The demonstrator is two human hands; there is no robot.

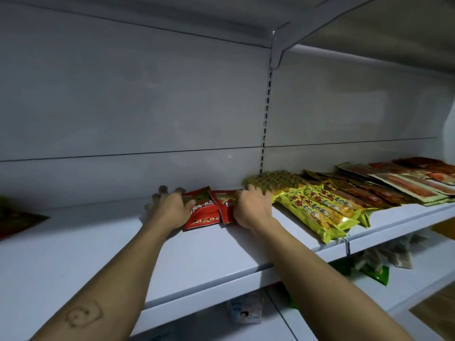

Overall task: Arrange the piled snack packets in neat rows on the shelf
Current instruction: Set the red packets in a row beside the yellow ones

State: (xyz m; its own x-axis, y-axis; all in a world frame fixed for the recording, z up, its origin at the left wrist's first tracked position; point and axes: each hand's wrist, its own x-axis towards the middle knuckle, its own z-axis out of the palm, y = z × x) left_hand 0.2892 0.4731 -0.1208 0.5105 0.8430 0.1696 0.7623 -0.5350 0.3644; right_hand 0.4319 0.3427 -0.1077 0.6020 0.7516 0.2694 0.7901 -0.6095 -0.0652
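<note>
Two red snack packets lie side by side near the back of the white shelf (pixel 103 247). My left hand (pixel 170 209) rests on the left edge of the left red packet (pixel 203 212) with its fingers spread. My right hand (pixel 252 207) lies over the right edge of the right red packet (pixel 225 205); its fingers reach toward the back and are partly hidden. To the right, yellow-green long packets (pixel 317 212) lie in rows, then brown packets (pixel 364 193) and orange-red packets (pixel 413 180).
Another red packet (pixel 17 222) lies at the far left of the shelf. An upper shelf (pixel 369 25) hangs overhead. Below the shelf's front edge, a lower level holds green and grey packets (pixel 379 267) and a small white pack (pixel 246 311).
</note>
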